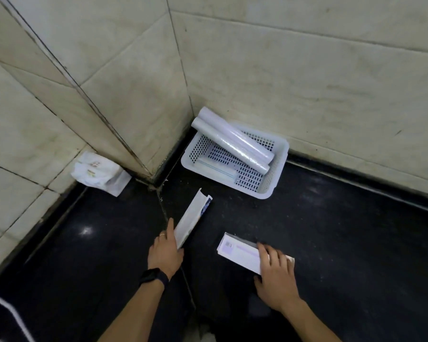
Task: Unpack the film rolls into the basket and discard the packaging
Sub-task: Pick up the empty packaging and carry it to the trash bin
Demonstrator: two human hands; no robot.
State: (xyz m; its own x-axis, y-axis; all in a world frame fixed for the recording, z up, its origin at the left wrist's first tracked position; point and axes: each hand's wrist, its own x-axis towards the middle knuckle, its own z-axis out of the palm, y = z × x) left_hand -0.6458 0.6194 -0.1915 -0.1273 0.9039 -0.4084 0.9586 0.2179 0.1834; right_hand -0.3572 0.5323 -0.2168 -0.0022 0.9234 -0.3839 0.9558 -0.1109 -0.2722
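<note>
A white perforated basket (279,154) stands in the wall corner on the dark floor. Two film rolls (235,141) lie slanted across it, their upper ends sticking out over the rim. A flat pack (215,169) lies on its bottom. My left hand (164,253) holds the near end of a long opened white carton (192,218), forefinger stretched along its side. My right hand (274,275) grips a second white box (240,253) with a barcode label, lying low over the floor.
A crumpled white plastic bag (99,174) lies against the left wall. Tiled walls close off the left and back. A seam (163,208) runs through the dark floor between my arms.
</note>
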